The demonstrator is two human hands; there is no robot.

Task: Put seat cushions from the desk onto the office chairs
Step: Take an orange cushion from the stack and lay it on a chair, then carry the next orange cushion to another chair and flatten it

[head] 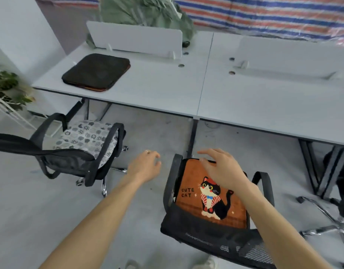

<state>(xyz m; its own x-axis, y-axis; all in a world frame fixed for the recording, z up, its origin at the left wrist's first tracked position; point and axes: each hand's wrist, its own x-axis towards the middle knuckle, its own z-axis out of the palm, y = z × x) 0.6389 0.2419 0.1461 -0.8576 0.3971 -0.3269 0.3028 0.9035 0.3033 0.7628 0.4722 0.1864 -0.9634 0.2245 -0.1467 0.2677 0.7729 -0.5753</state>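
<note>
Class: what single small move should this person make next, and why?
Probably draw the right hand away from the orange cat cushion and reach for the dark cushion on the desk. Neither it nor the left hand holds anything; the orange one and the patterned cushion already lie on chair seats, leaving only the dark one on the desk.

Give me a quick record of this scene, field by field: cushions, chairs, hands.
On desk: dark brown square cushion, on white desk
Near chair: black mesh office chair, holds orange cat-print cushion
Left chair: second black office chair, holds grey patterned cushion
Left hand: open, holds nothing
Right hand: open, above orange cushion's far edge; contact unclear
Left to place: dark brown cushion
</note>
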